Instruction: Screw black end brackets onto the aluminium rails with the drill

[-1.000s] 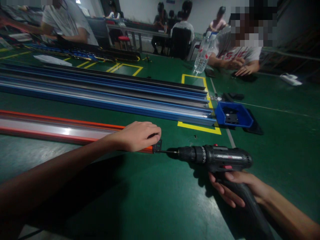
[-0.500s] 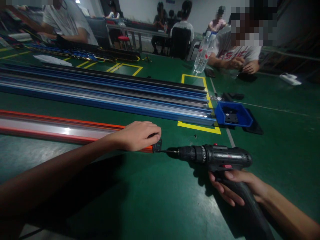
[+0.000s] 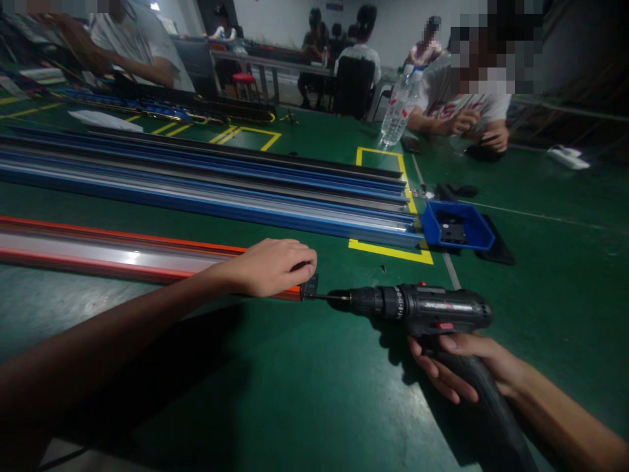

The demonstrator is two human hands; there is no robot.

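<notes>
My left hand is closed over the right end of a long orange metal profile, pressing it on the table. A small black end bracket sits at that end, just past my fingers. With my right hand I grip a black cordless drill by its handle, lying over on its side. Its long thin bit points left and its tip meets the bracket. Whether a screw is under the tip I cannot make out.
Several blue and black profiles lie side by side beyond the orange one. A blue bin holds dark plates at their right end. Water bottles stand farther back. A person sits across the green table.
The drill and my right hand have shifted very slightly left. My left hand and the orange profile look unmoved. At the far left, a person's arms have moved.
</notes>
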